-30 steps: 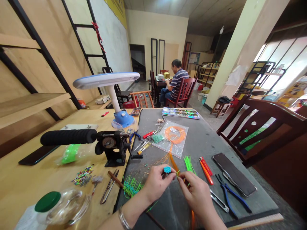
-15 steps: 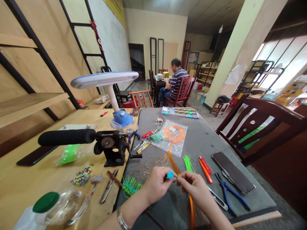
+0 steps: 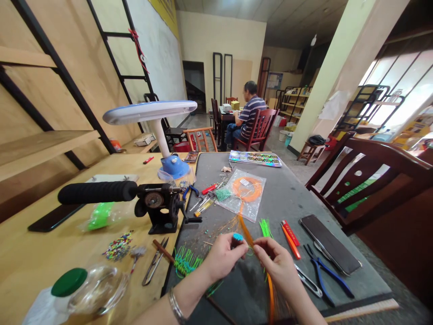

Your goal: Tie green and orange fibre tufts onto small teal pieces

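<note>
Beads point(image 3: 117, 246): a loose, mixed-colour pile on the wooden table point(image 3: 101, 311); a sleeve or elbow swept left could scatter them.
Scissors point(image 3: 154, 262): points facing away, lying near the crank machine point(image 3: 158, 203).
Fringe point(image 3: 186, 261): green and blue threads beside the left forearm; a dragged wrist could catch and tangle them.
Left hand point(image 3: 221, 257): curled round a blue bundle point(image 3: 237, 237), its head showing above the thumb; too loose a hold could let it slip or twist.
Orange strands point(image 3: 246, 232): running from the plastic bag point(image 3: 248, 194) down behind the fingers; a sideways tug could snag them.
Green thread point(image 3: 251, 250): a thin loop in the gap between the hands; it could pull free or kink if tension is uneven.
Right hand point(image 3: 274, 259): thumb and forefinger nearly together at the thread; whether they grip it, I cannot tell.
Pliers point(image 3: 326, 271): handles spread, near the phone point(image 3: 329, 243); an elbow could nudge either.
</note>
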The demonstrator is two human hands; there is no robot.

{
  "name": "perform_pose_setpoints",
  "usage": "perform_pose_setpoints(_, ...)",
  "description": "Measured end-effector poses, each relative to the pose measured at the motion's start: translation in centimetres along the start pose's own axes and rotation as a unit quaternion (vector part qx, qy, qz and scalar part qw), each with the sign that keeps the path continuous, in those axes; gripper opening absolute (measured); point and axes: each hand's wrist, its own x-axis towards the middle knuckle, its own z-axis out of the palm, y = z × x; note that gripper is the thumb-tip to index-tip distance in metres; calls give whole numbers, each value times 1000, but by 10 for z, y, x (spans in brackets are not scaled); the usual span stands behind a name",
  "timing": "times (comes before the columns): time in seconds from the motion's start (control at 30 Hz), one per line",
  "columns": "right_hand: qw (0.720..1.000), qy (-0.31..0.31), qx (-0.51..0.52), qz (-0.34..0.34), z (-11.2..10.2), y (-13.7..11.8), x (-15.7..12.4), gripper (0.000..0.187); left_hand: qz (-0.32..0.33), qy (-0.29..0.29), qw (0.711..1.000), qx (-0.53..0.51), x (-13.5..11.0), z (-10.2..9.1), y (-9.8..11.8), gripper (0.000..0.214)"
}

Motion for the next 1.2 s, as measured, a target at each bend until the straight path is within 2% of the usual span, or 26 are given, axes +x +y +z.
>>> perform_pose_setpoints(0.13, 1000, -7, 3, -9, 9, 3, -5, 26, -48, 6, 999, -22, 0, 0, -1, 20)
perform_pose_setpoints(0.3, 1000, 18, 21, -1, 20, 3, -10, 25, -49, -10, 999, -20, 1, -2, -2, 24)
perform_pose_setpoints(0.4, 999, 8, -32, -10, 8, 0, -10, 22, -43, -8, 999, -8, 0, -4, -2, 26)
perform_pose_setpoints(0.47, 988, 48, -145, -28, -12, -3, -8, 21, -44, -4, 999, -14, 0, -5, -2, 29)
perform_pose_setpoints(0.5, 970, 88, -224, -30, -24, -4, -6, 21, -46, -2, 999, -19, -1, -6, -2, 30)
perform_pose_setpoints(0.53, 940, 127, -315, -15, -36, -4, -4, 21, -47, -2, 999, -24, -1, -6, -1, 31)
perform_pose_setpoints(0.6, 867, 171, -468, 7, -57, -2, 0, 21, -48, 0, 998, -33, -1, -6, -1, 32)
perform_pose_setpoints(0.67, 818, 153, -553, 34, -69, 5, 4, 19, -47, 6, 998, -44, -1, -6, 0, 32)
perform_pose_setpoints(0.73, 804, 120, -580, 49, -74, 13, 7, 14, -45, 15, 997, -55, -1, -6, 1, 32)
perform_pose_setpoints(0.8, 814, 116, -567, 46, -75, 21, 8, 13, -49, 24, 996, -69, 0, -6, 2, 32)
perform_pose_setpoints(0.83, 828, 129, -545, 40, -75, 23, 8, 14, -53, 27, 995, -78, 0, -6, 2, 32)
perform_pose_setpoints(0.87, 848, 146, -509, 32, -75, 25, 8, 16, -58, 29, 994, -88, 0, -6, 2, 31)
perform_pose_setpoints(0.93, 908, 168, -384, 21, -73, 24, 6, 18, -69, 31, 991, -108, 1, -6, 3, 29)
perform_pose_setpoints(1.0, 966, 146, -210, 23, -66, 18, 3, 20, -76, 33, 989, -124, 3, -6, 3, 28)
perform_pose_setpoints(1.03, 983, 126, -130, 23, -61, 14, 2, 20, -76, 35, 988, -130, 3, -6, 3, 28)
perform_pose_setpoints(1.1, 995, 89, -30, 20, -47, 4, -2, 21, -73, 44, 987, -136, 4, -7, 3, 28)
perform_pose_setpoints(1.2, 997, 76, -16, 18, -25, -8, -9, 34, -68, 59, 987, -130, 5, -7, 3, 29)
